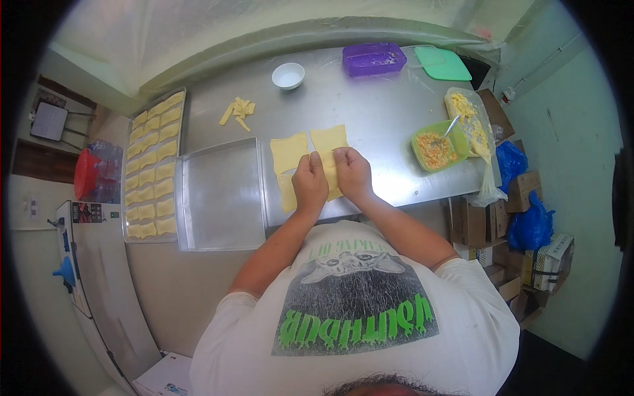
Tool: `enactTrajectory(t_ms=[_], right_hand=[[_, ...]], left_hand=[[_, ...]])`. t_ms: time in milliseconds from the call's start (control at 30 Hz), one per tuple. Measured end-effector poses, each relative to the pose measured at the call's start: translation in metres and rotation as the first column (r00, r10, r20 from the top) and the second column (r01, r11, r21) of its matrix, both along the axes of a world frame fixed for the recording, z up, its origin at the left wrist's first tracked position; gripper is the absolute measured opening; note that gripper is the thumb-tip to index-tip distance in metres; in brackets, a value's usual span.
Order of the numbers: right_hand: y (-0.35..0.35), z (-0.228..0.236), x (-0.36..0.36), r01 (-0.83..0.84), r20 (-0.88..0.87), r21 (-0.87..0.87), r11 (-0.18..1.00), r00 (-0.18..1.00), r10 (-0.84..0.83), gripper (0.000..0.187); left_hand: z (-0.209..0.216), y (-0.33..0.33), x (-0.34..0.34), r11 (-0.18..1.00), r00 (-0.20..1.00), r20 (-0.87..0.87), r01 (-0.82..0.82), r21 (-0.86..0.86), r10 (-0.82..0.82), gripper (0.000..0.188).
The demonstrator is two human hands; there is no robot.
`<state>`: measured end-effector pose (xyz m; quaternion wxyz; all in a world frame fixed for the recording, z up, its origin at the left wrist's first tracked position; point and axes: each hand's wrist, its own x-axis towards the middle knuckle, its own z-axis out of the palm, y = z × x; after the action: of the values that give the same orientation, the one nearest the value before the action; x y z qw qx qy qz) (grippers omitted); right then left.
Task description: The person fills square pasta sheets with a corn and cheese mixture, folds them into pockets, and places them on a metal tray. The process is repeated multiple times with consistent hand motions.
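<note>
Both hands are closed over pale yellow dough squares at the near edge of a steel table (pixel 376 105). My left hand (pixel 310 183) and my right hand (pixel 354 175) pinch the two sides of one dough piece (pixel 327 165) between them; its lower part shows below the fingers. Beyond my hands lie a far left dough square (pixel 288 152) and a far right dough square (pixel 329 136). Beside my left hand is another dough square (pixel 288 193), partly covered. The fingertips are mostly hidden behind the hands.
An empty metal tray (pixel 221 198) stands left; a longer tray (pixel 181 132) beyond it holds rows of filled dough pieces. Dough scraps (pixel 238 112), a white bowl (pixel 288 76) and a purple container (pixel 374 61) lie farther back. Right are a green tub (pixel 422 158) with orange filling and a spoon (pixel 451 127).
</note>
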<state>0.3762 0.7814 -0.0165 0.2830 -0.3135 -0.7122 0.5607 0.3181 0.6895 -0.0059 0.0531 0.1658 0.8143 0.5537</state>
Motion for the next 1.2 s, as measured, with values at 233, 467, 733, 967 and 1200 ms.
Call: enactTrajectory(t_ms=[233, 467, 733, 967, 1200], right_hand=[[0.005, 0.009, 0.001, -0.05, 0.126, 0.181, 0.982, 0.992, 0.028, 0.036], [0.013, 0.011, 0.003, -0.041, 0.178, 0.276, 0.96, 0.984, -0.009, 0.032], [0.03, 0.011, 0.008, 0.016, 0.087, 0.245, 0.969, 0.995, -0.038, 0.034], [0.035, 0.008, 0.014, 0.042, 0.063, 0.225, 0.974, 0.996, -0.057, 0.035], [0.058, 0.016, 0.04, -0.253, -0.091, -0.704, 0.663, 0.959, 0.268, 0.033]], left_hand=[[-0.003, 0.0, 0.002, 1.0, 1.0, -0.027, 0.01, 0.0, -0.01, 0.043], [-0.004, -0.001, -0.001, 0.999, 0.998, -0.056, -0.029, -0.035, 0.027, 0.043], [0.006, -0.002, -0.008, 0.997, 0.997, -0.004, -0.08, -0.006, 0.08, 0.044], [0.017, 0.0, -0.009, 0.998, 0.995, -0.079, -0.053, 0.023, 0.055, 0.038], [0.075, 0.003, -0.025, 0.849, 0.67, -0.524, 0.381, -0.365, -0.526, 0.023]])
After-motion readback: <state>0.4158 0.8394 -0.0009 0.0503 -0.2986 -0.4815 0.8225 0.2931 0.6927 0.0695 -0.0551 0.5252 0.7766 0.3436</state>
